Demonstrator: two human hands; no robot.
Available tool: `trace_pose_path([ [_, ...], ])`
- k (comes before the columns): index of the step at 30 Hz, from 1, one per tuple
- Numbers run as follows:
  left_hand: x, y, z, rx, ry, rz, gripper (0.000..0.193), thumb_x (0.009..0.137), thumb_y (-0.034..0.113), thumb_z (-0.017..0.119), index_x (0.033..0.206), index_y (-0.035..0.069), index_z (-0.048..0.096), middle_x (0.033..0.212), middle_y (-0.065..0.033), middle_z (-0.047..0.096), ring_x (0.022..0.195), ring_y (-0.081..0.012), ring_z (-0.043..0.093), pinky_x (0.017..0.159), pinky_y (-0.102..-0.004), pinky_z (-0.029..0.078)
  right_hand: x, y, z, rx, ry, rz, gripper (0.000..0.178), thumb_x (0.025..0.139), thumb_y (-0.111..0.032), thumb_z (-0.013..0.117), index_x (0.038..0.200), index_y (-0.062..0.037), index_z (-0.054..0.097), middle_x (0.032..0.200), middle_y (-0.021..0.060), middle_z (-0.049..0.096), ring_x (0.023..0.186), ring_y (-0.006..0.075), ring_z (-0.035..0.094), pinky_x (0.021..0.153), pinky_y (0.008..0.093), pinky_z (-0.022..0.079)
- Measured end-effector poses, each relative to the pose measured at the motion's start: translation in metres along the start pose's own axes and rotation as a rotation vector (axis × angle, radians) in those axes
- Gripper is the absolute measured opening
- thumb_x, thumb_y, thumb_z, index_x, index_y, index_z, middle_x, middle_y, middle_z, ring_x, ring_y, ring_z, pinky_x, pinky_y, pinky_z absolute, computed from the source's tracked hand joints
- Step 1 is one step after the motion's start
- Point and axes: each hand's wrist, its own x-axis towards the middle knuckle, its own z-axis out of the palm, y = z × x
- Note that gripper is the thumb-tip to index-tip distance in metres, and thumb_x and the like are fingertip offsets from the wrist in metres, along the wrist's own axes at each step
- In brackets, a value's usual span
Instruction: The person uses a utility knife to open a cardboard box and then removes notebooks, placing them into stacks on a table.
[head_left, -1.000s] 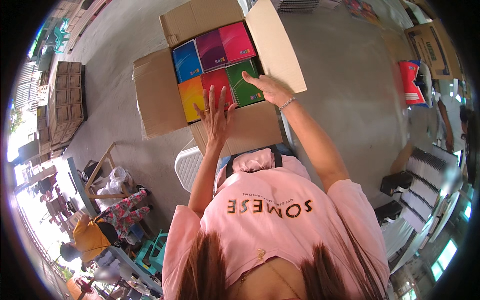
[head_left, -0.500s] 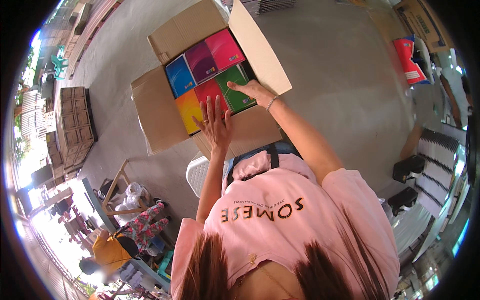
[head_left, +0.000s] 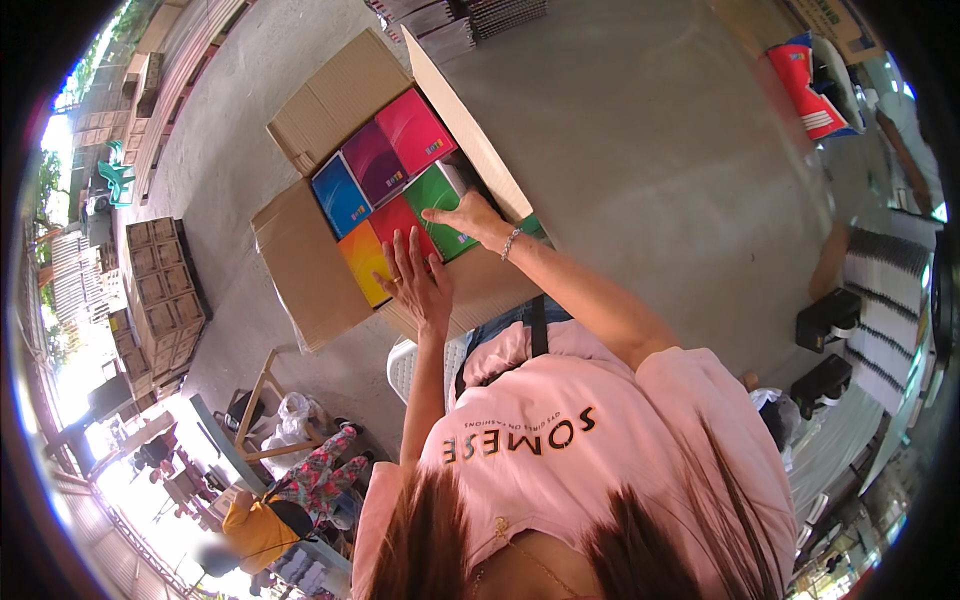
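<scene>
An open cardboard box (head_left: 310,245) in front of me holds spiral notebooks in two rows. The far row has a blue notebook (head_left: 341,196), a purple notebook (head_left: 378,160) and a pink notebook (head_left: 416,130). Nearer lie a yellow notebook (head_left: 362,262), a red notebook (head_left: 398,219) and a green notebook (head_left: 435,195). My left hand (head_left: 418,285) is open, fingers spread over the red and yellow covers. With its thumb on the green cover, my right hand (head_left: 472,217) grips that notebook's right side; its other fingers are partly hidden between notebook and box wall. White page edges show there.
The box's flaps are folded outward. Stacked notebooks (head_left: 505,14) lie on the floor beyond it. Piled cartons (head_left: 165,285) stand at left, near a wooden frame (head_left: 262,400). A person in yellow (head_left: 258,530) is at lower left. Black-bound stacks (head_left: 885,300) are at right.
The view has shifted, so the box appears lower and farther left. My right hand has moved over the green notebook, whose right page edges now show more. My left hand stays on the red and yellow covers.
</scene>
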Motion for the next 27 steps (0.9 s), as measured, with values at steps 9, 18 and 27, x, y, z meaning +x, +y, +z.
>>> trace_pose_path([
  [9, -0.001, 0.001, -0.002, 0.006, -0.021, -0.017, 0.046, 0.095, 0.031, 0.041, 0.139, 0.019, 0.045, 0.148, -0.0058, 0.038, 0.140, -0.0265, 0.028, 0.112, -0.0535, 0.002, -0.020, -0.030, -0.002, 0.037, -0.028, 0.145, 0.105, 0.063, -0.050, 0.084, 0.119, 0.0240, 0.036, 0.099, 0.0326, 0.061, 0.084, 0.0294, 0.068, 0.064, 0.0321, 0.055],
  [18, -0.002, -0.002, -0.002, 0.010, -0.027, -0.023, 0.046, 0.095, 0.031, 0.041, 0.140, 0.019, 0.044, 0.148, -0.0058, 0.037, 0.140, -0.0264, 0.028, 0.112, -0.0530, 0.000, -0.014, -0.022, 0.006, -0.011, -0.001, 0.131, 0.099, 0.067, -0.049, 0.081, 0.116, 0.0249, 0.036, 0.093, 0.0301, 0.062, 0.076, 0.0259, 0.068, 0.054, 0.0319, 0.054],
  [27, -0.001, 0.001, -0.004, 0.021, -0.033, -0.020, 0.046, 0.096, 0.032, 0.040, 0.140, 0.019, 0.043, 0.148, -0.0064, 0.037, 0.140, -0.0275, 0.028, 0.112, -0.0531, 0.002, -0.009, -0.007, 0.015, -0.049, 0.080, -0.011, 0.075, 0.072, -0.044, 0.079, 0.099, 0.0188, 0.049, 0.073, 0.0190, 0.063, 0.062, 0.0186, 0.063, 0.050, 0.0296, 0.050],
])
